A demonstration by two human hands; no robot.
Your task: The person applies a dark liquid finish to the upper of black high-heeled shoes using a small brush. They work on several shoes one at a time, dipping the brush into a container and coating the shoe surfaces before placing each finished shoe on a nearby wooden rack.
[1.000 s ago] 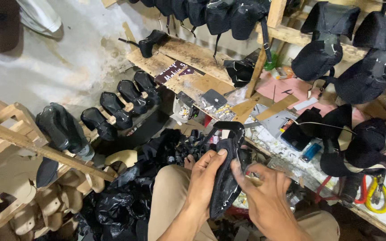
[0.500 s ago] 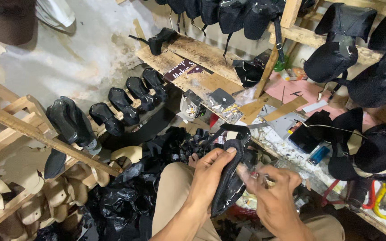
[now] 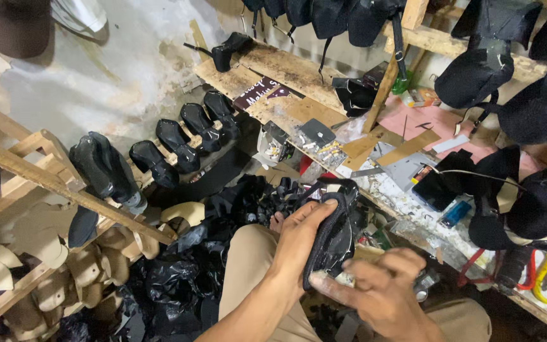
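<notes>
While the person sits with knees drawn up in tan trousers (image 3: pixel 248 272), both hands work one black shoe upper (image 3: pixel 332 234) held over the lap, just in front of the worktop (image 3: pixel 406 190). Left hand (image 3: pixel 299 237): fingers wrapped over the upper's outer side, thumb along the top edge, grip closed on it. Right hand (image 3: pixel 381 291): lies at the lower end of the upper, fingers curled, index extended against the pale edge there; it blurs slightly, and whether it pinches a small tool cannot be told. The upper stands roughly on end, toe end down, its strap loop at the top.

Surroundings: a heap of black cut pieces and black plastic bags (image 3: pixel 178 272) lies left of the knees. A row of glossy black shoe lasts (image 3: pixel 178 139) sits on a sloping wooden rack (image 3: pixel 52 183) further left; pale tan lasts (image 3: pixel 90 259) are piled beneath it. On the worktop, well apart from the hands: a blue lighter (image 3: pixel 456 212), scraps of cardboard (image 3: pixel 406 149), a dark phone-like slab (image 3: pixel 435 187). Finished black uppers (image 3: pixel 476 76) hang from wooden rails at upper right. A yellow and red handled tool (image 3: pixel 546 278) lies at the right edge.
</notes>
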